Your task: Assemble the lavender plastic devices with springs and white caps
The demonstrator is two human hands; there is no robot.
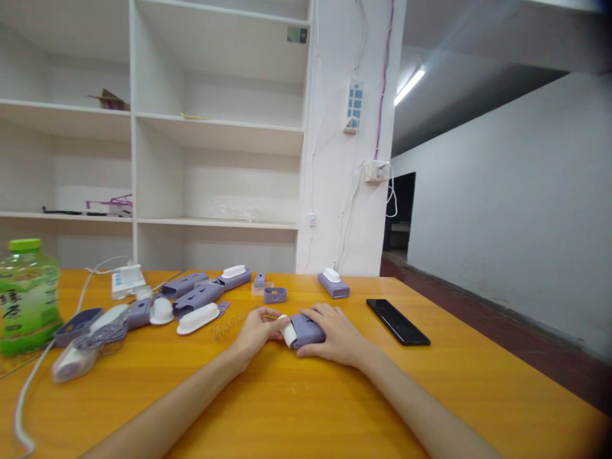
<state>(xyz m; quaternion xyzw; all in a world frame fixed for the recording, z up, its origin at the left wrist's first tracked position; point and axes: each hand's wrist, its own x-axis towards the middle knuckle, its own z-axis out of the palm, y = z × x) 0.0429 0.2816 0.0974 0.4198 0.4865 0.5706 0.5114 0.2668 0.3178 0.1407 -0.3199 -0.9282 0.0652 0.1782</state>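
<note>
The left hand point(257, 333) pinches the white end piece point(287, 333) of a purple casing point(306, 330). The right hand point(337, 333) grips the casing between thumb and fingers, left of a black smartphone point(398, 322).

Left hand point(258, 330) left of purple case point(307, 330), thumb and fingers pinching its white end point(289, 333). Right hand point(337, 335) grips its right end, thumb nearside. Forearms point(189, 398) angle in toward it.

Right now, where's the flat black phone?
In the head view, the flat black phone lies on the orange wooden table, toward the right side, between the right hand and the table's right edge.
</note>
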